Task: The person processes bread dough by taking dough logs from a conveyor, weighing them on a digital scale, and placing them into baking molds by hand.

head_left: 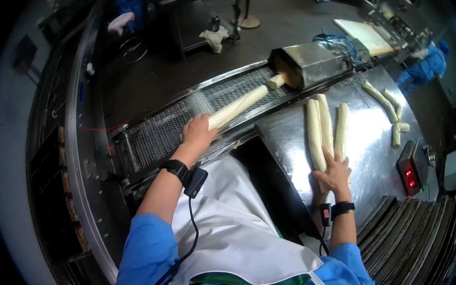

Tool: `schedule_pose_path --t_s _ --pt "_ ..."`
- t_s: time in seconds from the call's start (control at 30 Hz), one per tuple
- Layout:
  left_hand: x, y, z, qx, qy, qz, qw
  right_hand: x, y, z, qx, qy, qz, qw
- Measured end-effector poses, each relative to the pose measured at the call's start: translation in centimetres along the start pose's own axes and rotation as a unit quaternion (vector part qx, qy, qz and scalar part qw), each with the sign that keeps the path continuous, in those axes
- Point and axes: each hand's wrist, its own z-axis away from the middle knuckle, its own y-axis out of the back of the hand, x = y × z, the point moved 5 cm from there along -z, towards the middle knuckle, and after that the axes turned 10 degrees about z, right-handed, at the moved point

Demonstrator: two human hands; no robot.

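Observation:
My left hand (198,131) is closed round the near end of a long pale dough roll (240,106) lying on the mesh conveyor (155,132). Just beyond that roll, a shorter dough piece (276,81) sits at the mouth of the metal machine (308,64). My right hand (333,174), fingers spread, rests on the lower ends of dough rolls lying side by side on the steel table (287,131). Among these are a left roll (314,128), a middle roll (325,119) and a slightly separate right roll (341,126).
Thinner dough pieces (380,97) lie at the table's far right. A scale with a red display (409,174) stands near the right edge, above stacked metal trays (407,235). A person in blue (426,63) is at the right; others are farther back.

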Motion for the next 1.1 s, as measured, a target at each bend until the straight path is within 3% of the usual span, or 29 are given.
schedule_pose_path --t_s 0.1,0.17,0.2,0.23,0.27,0.33,0.43,0.53,0.57,0.63,0.73,0.83,0.9,0.93,0.97,1.03,1.07,1.1 --pt "-2.0 0.8 1.4 -0.051 0.072 0.024 0.996 0.2 0.0 -0.2 -0.062 0.01 -0.013 0.998" --pt "-4.0 0.7 3.6 -0.07 0.144 0.283 0.946 -0.1 0.3 -0.2 -0.042 0.003 -0.005 0.999" --pt "-3.4 1.6 5.6 -0.071 0.222 0.462 0.856 -0.1 0.2 -0.3 -0.048 0.0 -0.001 0.999" --pt "-2.4 3.0 7.8 -0.064 0.283 0.622 0.727 -0.1 0.2 -0.4 -0.052 -0.002 0.004 0.999" --pt "-3.0 4.5 9.1 -0.043 0.29 0.622 0.726 0.2 -0.3 -0.7 -0.059 -0.007 0.004 0.998" --pt "-4.5 7.8 12.6 0.029 0.309 0.799 0.515 0.8 -1.2 -1.3 -0.063 -0.011 -0.003 0.998" --pt "-4.6 18.0 18.2 0.231 0.178 0.786 0.545 1.3 -2.0 -1.6 -0.061 -0.022 0.023 0.998" --pt "-3.5 26.4 26.2 0.429 0.094 0.563 0.7 0.9 -1.8 -1.7 -0.04 -0.047 0.047 0.997" --pt "-4.2 27.4 28.8 0.495 0.097 0.51 0.697 2.4 -3.3 -3.1 -0.058 -0.036 0.039 0.997" --pt "-6.5 28.4 34.3 0.605 0.137 0.454 0.64 1.2 -2.9 -2.8 -0.033 -0.019 0.053 0.998" --pt "-11.3 28.2 42.8 0.696 0.278 0.387 0.537 2.2 -4.6 -4.3 0.0 -0.004 -0.002 1.0" --pt "-17.6 25.8 51.0 0.711 0.345 0.356 0.5 1.8 -4.9 -4.9 0.035 0.0 -0.037 0.999" --pt "-21.9 23.2 56.6 0.674 0.437 0.381 0.457 -0.2 -4.6 -4.7 0.055 0.008 -0.037 0.998" --pt "-24.4 21.9 59.1 0.697 0.415 0.406 0.422 -0.8 -4.4 -4.5 0.062 0.01 -0.041 0.997" --pt "-24.2 22.3 58.9 0.696 0.415 0.408 0.421 -1.5 -4.3 -4.2 0.069 0.015 -0.043 0.997" --pt "-22.4 23.3 58.9 0.703 0.492 0.329 0.395 -2.7 -3.8 -3.8 0.082 0.03 -0.052 0.995" --pt "-29.6 20.3 65.2 0.697 0.515 0.325 0.379 -3.6 -3.4 -3.6 0.086 0.043 -0.058 0.994" --pt "-29.2 20.2 64.4 0.699 0.513 0.325 0.377 -4.6 -3.0 -3.5 0.091 0.057 -0.066 0.992"
